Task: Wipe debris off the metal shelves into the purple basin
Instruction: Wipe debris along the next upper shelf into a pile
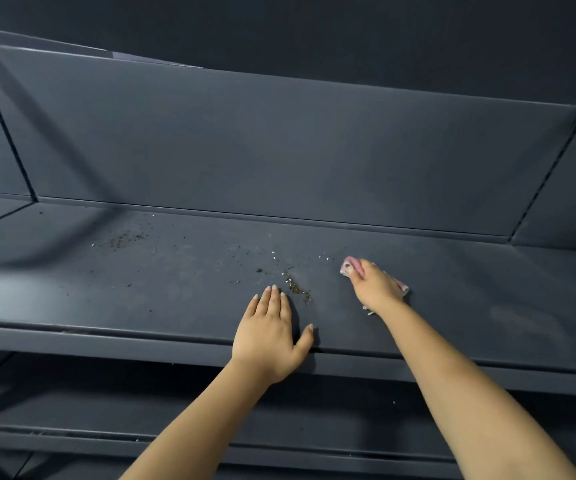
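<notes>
Pressing cloth (352, 268) — right hand (376, 287) | left hand (269, 336) flat at shelf (487, 306) edge

Head view looks forward and down, close over the metal shelf (453, 289)

Left hand (271, 336) lies flat, fingers straight; right hand (376, 285) curls, arm outstretched.

Dark metal shelf (470, 289), scattered debris (295, 287) (brown bits, white grains), pink cloth (350, 266), flat left hand (269, 336)
</notes>
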The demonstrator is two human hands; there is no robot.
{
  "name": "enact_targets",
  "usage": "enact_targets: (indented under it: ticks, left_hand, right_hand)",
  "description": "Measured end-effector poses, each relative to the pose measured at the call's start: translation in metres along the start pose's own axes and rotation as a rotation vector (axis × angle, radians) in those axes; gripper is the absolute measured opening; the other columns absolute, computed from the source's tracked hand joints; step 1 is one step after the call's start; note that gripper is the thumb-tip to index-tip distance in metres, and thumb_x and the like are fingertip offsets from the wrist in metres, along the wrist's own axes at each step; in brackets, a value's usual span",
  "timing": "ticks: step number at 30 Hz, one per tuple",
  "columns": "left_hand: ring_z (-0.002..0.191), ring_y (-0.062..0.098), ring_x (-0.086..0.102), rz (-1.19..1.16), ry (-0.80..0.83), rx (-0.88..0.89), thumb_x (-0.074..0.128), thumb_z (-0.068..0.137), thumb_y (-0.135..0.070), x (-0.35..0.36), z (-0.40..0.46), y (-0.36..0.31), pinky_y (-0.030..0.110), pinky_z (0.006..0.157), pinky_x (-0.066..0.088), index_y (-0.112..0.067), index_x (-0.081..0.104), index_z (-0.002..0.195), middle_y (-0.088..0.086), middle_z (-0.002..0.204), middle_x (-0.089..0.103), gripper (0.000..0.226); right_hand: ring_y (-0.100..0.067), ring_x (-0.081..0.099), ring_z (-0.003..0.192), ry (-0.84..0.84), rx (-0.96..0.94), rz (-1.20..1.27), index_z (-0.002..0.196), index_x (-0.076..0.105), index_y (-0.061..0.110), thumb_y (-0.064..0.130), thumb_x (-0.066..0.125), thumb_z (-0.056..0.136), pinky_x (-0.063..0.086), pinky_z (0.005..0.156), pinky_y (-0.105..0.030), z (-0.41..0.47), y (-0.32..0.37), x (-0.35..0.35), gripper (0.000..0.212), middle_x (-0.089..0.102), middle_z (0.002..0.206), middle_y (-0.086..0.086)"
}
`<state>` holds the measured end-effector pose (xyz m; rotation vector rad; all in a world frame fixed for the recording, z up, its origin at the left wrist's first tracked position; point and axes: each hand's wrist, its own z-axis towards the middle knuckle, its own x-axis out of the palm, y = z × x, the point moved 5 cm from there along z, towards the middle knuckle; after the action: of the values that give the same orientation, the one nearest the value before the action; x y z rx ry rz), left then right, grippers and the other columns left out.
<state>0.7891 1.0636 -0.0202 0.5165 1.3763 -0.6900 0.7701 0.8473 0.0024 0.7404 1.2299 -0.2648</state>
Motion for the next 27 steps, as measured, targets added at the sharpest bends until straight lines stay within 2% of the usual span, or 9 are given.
enact_targets:
  ticks: [2, 6, 8, 12, 15, 18, 21, 24, 27]
  left_hand:
    - [0.148, 0.023, -0.004, 0.005, 0.012, -0.008, -0.024, 0.061, -0.060, 0.000, -0.002, 0.000, 0.032, 0.117, -0.008, -0.001, 0.004, 0.151, 0.015, 0.160, 0.000, 0.112]
    - [0.148, 0.023, -0.007, -0.006, 0.017, -0.014, -0.025, 0.060, -0.060, 0.001, -0.001, 0.001, 0.033, 0.117, -0.008, -0.001, 0.001, 0.151, 0.015, 0.160, -0.002, 0.112]
    - [0.147, 0.023, -0.008, -0.017, 0.026, -0.006, -0.025, 0.061, -0.061, 0.000, -0.002, 0.001, 0.033, 0.117, -0.009, -0.002, 0.000, 0.151, 0.014, 0.160, -0.004, 0.111]
    - [0.147, 0.017, -0.011, -0.039, 0.031, 0.040, 0.002, 0.096, -0.056, -0.009, -0.004, 0.013, 0.029, 0.115, -0.012, -0.005, 0.001, 0.152, 0.010, 0.160, -0.005, 0.075]
    - [0.147, 0.017, -0.010, 0.009, -0.007, 0.057, -0.019, 0.075, -0.068, -0.018, -0.001, 0.039, 0.029, 0.114, -0.013, -0.006, 0.004, 0.152, 0.009, 0.161, -0.003, 0.102]
    - [0.147, 0.016, -0.012, 0.000, 0.052, 0.020, -0.041, 0.041, -0.080, -0.017, 0.006, 0.065, 0.029, 0.114, -0.012, -0.006, 0.002, 0.152, 0.007, 0.161, -0.005, 0.140]
    - [0.147, 0.014, -0.012, -0.056, 0.094, -0.005, -0.041, 0.036, -0.083, -0.013, 0.006, 0.071, 0.027, 0.113, -0.012, -0.007, 0.001, 0.153, 0.005, 0.161, -0.007, 0.145]
    - [0.146, 0.013, -0.013, -0.049, 0.084, -0.004, -0.047, 0.032, -0.076, -0.010, 0.007, 0.070, 0.025, 0.111, -0.015, -0.008, 0.001, 0.153, 0.004, 0.161, -0.008, 0.147]
    - [0.146, 0.013, -0.013, -0.039, 0.094, -0.006, -0.047, 0.034, -0.077, -0.008, 0.009, 0.071, 0.026, 0.111, -0.015, -0.009, -0.001, 0.153, 0.004, 0.161, -0.008, 0.145]
  right_hand:
    - [-0.026, 0.055, 0.114, 0.044, -0.050, 0.027, 0.134, 0.046, 0.025, 0.042, 0.029, 0.101, 0.045, 0.082, -0.031, -0.004, 0.027, 0.008, 0.041, 0.054, 0.132, -0.003]
    - [-0.027, 0.060, 0.105, 0.127, -0.213, 0.124, 0.132, 0.046, 0.034, 0.046, 0.033, 0.099, 0.051, 0.085, -0.038, -0.024, 0.083, 0.028, 0.037, 0.062, 0.122, 0.000]
    - [-0.023, 0.058, 0.110, 0.166, -0.262, 0.176, 0.133, 0.046, 0.035, 0.044, 0.035, 0.099, 0.049, 0.086, -0.031, -0.030, 0.096, 0.034, 0.037, 0.061, 0.125, 0.003]
    - [-0.023, 0.061, 0.105, 0.206, -0.269, 0.396, 0.126, 0.052, 0.034, 0.043, 0.039, 0.098, 0.052, 0.080, -0.031, -0.026, 0.092, 0.031, 0.033, 0.063, 0.118, 0.003]
    - [-0.027, 0.064, 0.091, 0.066, -0.189, 0.436, 0.120, 0.054, 0.030, 0.042, 0.037, 0.098, 0.055, 0.074, -0.042, -0.011, 0.065, 0.014, 0.030, 0.064, 0.109, -0.001]
    - [-0.027, 0.063, 0.078, -0.069, 0.007, 0.207, 0.115, 0.052, 0.029, 0.044, 0.031, 0.099, 0.054, 0.073, -0.038, 0.008, 0.015, -0.006, 0.031, 0.065, 0.100, -0.004]
    - [-0.031, 0.062, 0.096, -0.094, 0.191, 0.049, 0.117, 0.051, 0.019, 0.040, 0.030, 0.100, 0.050, 0.086, -0.040, 0.023, -0.031, -0.010, 0.034, 0.062, 0.113, -0.009]
    - [-0.031, 0.053, 0.111, -0.101, 0.171, -0.048, 0.121, 0.050, 0.010, 0.034, 0.029, 0.101, 0.043, 0.087, -0.036, 0.034, -0.039, -0.005, 0.037, 0.056, 0.123, -0.012]
    - [-0.031, 0.054, 0.111, -0.063, 0.100, -0.049, 0.125, 0.049, 0.012, 0.035, 0.028, 0.101, 0.045, 0.084, -0.037, 0.042, -0.016, 0.000, 0.039, 0.054, 0.126, -0.011]
